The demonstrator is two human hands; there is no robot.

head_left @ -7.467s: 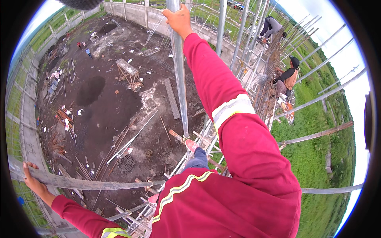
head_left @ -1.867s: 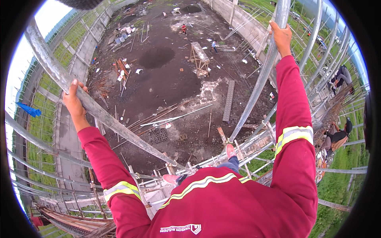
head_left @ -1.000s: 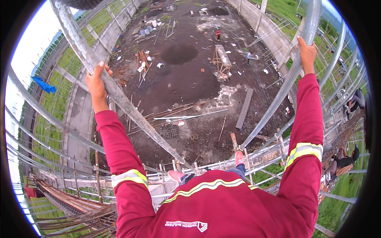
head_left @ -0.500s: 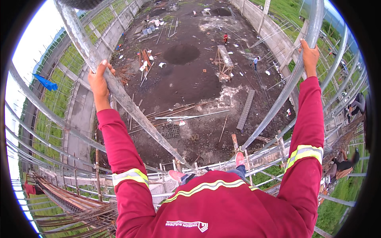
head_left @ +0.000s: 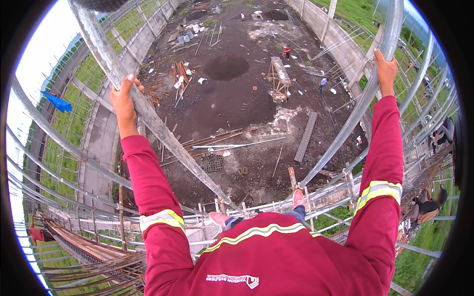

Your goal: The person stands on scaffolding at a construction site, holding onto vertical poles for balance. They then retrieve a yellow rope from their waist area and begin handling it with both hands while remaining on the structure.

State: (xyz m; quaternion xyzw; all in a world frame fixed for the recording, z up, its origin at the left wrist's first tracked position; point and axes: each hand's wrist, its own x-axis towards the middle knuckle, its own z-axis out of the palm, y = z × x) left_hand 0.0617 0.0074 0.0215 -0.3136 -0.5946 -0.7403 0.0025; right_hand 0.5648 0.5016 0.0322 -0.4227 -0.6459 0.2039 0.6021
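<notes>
My left hand [head_left: 124, 102] is wrapped round a grey, stained metal pipe [head_left: 163, 130] that slants from the upper left down to near my feet. Its thumb lies along the pipe's near side. On the other side, my right hand [head_left: 385, 73] grips a smoother galvanized pipe [head_left: 363, 103], which runs from the upper right down toward my right foot. Both arms, in maroon sleeves with reflective bands, reach out wide. Between the two pipes, my pink shoes [head_left: 298, 198] rest on narrow framing high above the ground.
Far below lies dark soil with a wooden trestle [head_left: 280, 74], a perforated plank [head_left: 306, 136] and scattered poles. Two people stand down there. Rebar bundles [head_left: 94, 256] lie at lower left; more workers [head_left: 429, 204] are at the right. A blue cloth [head_left: 58, 102] hangs at left.
My hands stay on the same pipes. Far below, the person in red and the person in light blue have shifted slightly to the right. The blue cloth flutters.
</notes>
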